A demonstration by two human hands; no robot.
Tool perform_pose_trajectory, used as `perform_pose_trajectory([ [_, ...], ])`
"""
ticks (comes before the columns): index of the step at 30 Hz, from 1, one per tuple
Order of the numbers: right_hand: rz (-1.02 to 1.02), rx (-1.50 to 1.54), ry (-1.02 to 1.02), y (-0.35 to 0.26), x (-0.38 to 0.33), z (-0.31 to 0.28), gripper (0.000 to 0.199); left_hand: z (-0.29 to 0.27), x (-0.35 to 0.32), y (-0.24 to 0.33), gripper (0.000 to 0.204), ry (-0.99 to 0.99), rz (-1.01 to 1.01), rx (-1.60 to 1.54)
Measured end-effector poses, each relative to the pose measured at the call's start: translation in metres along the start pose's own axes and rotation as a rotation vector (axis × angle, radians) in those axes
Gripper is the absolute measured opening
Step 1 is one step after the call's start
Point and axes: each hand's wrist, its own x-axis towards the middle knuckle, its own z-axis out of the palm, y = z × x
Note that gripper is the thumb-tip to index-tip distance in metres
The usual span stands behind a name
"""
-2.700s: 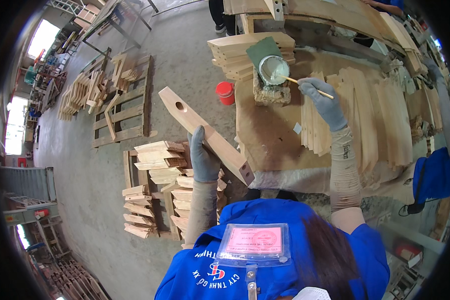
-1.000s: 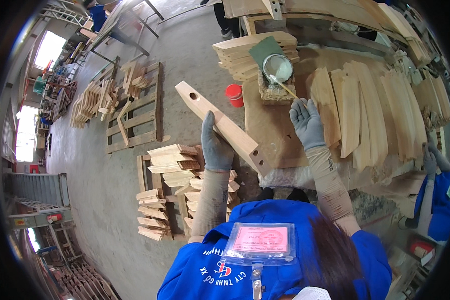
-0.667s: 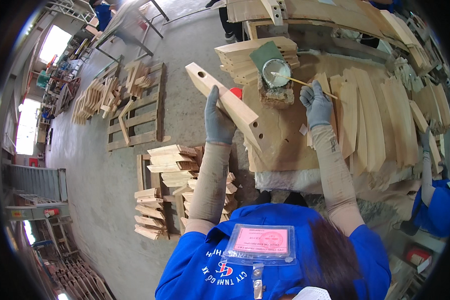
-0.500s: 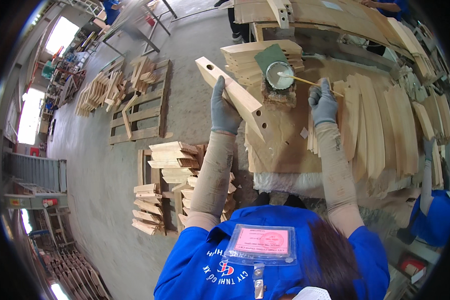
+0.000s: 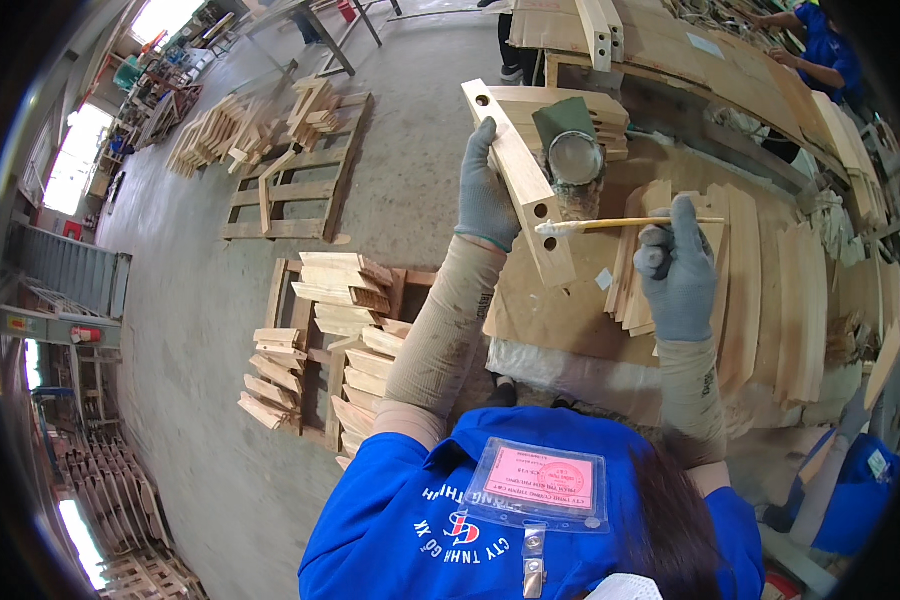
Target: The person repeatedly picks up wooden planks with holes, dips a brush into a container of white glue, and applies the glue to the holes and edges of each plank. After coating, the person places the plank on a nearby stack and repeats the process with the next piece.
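Left hand (image 5: 485,190) fingers clenched around wooden slat (image 5: 518,180), right hand (image 5: 678,268) fingers gripping stick (image 5: 630,224), tin (image 5: 576,158) just behind.

Left hand (image 5: 485,195) gripping wooden slat (image 5: 518,180), right hand (image 5: 678,268) — brush (image 5: 625,224)

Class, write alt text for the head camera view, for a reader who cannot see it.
A person in grey gloves holds a long wooden piece with the left hand while the right hand points a thin stick, its tip near the piece's lower hole. This happens over a workbench with curved slats and a small open tin; wood stacks sit on the floor.
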Motion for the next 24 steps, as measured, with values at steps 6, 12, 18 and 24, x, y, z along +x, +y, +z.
perform_pose_trajectory([
  [6, -0.084, -0.135, -0.097, -0.012, -0.003, -0.006, 0.025, 0.017, -0.01, -0.009, 0.042, 0.043, -0.038, -0.036],
  [12, -0.25, -0.242, -0.37, -0.026, 0.002, -0.017, 0.021, 0.023, -0.016, -0.009, 0.041, 0.004, -0.038, -0.014],
  [18, -0.29, -0.289, -0.694, -0.038, 0.014, -0.037, 0.018, 0.035, -0.022, -0.009, 0.04, -0.067, -0.069, -0.038],
  [24, -0.293, -0.295, -0.804, -0.045, 0.013, -0.044, 0.019, 0.049, -0.03, -0.008, 0.041, -0.067, -0.057, -0.015],
])
